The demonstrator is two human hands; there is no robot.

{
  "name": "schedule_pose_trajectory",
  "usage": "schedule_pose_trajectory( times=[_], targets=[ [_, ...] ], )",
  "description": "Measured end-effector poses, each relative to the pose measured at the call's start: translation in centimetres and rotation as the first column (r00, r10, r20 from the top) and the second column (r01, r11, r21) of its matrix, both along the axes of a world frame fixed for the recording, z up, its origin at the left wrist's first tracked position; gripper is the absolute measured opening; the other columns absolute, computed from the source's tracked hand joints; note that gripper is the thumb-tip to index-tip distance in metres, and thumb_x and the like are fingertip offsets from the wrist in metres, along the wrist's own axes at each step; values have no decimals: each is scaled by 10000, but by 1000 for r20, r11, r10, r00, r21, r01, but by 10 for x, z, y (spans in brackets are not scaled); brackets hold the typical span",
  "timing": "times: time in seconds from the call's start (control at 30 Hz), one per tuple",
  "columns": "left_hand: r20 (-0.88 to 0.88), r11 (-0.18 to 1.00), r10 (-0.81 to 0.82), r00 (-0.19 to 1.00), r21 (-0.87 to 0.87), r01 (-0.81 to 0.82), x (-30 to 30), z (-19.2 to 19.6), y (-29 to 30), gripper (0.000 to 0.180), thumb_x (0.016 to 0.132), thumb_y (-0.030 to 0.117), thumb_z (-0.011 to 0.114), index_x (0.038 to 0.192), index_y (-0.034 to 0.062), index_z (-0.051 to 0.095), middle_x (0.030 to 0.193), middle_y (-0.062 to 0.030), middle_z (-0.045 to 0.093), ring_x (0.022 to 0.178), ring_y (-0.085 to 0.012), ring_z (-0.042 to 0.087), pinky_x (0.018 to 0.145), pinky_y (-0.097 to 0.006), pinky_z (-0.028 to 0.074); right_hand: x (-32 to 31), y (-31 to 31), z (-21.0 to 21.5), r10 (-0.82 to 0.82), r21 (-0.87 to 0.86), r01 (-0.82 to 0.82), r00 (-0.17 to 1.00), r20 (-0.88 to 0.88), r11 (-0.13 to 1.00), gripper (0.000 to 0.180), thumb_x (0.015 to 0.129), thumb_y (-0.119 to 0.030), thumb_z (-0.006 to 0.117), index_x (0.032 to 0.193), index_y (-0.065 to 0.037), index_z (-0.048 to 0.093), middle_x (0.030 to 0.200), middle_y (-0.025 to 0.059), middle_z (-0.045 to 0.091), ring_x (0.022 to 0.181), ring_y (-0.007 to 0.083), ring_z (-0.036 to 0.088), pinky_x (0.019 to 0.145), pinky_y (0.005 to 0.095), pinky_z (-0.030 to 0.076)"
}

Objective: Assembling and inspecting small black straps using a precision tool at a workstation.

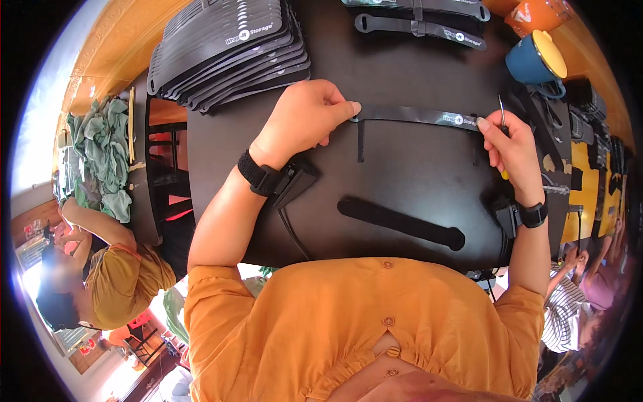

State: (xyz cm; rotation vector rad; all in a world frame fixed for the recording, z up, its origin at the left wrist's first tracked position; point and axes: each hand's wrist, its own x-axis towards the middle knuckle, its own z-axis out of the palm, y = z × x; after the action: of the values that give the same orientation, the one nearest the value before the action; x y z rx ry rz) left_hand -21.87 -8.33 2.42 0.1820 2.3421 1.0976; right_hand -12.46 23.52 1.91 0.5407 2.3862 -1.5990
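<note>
My left hand [301, 117] pinches the left end of a dark, flat storage strap [408, 114] with pale printing. My right hand [512, 141] grips the strap's other end, so it stretches level between my hands above the table. A thin pointed metal tool [502, 107], perhaps an awl or small screwdriver, also sticks up from my right hand; a bit of yellow shows below the fingers. From the strap's left end a narrow black strip [361, 142] runs down toward me. Nearer to me, a loose black fuzzy strap [402, 223] with a rounded end lies diagonally on the dark table [408, 177].
At the far left stands a tall stack of dark straps [234, 53]. Banded strap bundles [429, 30] lie at the back, near a blue mug [524, 61] with a yellow lid and an orange container [539, 15]. Crumpled green cloth [104, 151] and another person [124, 281] are left; more people sit right.
</note>
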Motion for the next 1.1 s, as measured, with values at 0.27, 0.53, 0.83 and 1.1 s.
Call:
schedule_pose_trajectory(
  times=[0.27,0.53,0.83,1.1],
  targets=[
    [-88,1000,-26,996,-7,26,3,-5,1,300,856,268,716,803,-18,644,584,-39,578,438,-113,536,442,-261,416,2,-1,3,-35,-17,36,999,13,999,177,942,-224,648,876,-64,608,654,-15,568,464,43,505,397,192,355],
    [-59,999,-29,998,-38,27,1,-3,1,293,854,251,714,797,-28,646,610,-64,608,443,-137,577,453,-276,453,-2,-11,5,-45,83,41,998,44,996,222,942,-236,636,880,-27,597,645,14,581,463,74,530,391,224,384],
    [-84,999,-30,996,-45,26,2,-4,3,286,867,248,716,772,-8,628,569,-26,559,431,-102,535,430,-256,412,-6,-18,8,-54,200,44,998,44,979,248,939,-250,631,907,-6,601,648,49,607,456,108,564,394,251,419],
    [-77,999,-29,997,-47,25,2,-1,4,286,856,241,712,784,-24,633,594,-52,581,435,-132,562,441,-275,437,-5,-19,6,-57,241,49,998,26,969,267,936,-266,636,903,-3,605,641,61,614,458,122,578,404,264,432]
  ],
)
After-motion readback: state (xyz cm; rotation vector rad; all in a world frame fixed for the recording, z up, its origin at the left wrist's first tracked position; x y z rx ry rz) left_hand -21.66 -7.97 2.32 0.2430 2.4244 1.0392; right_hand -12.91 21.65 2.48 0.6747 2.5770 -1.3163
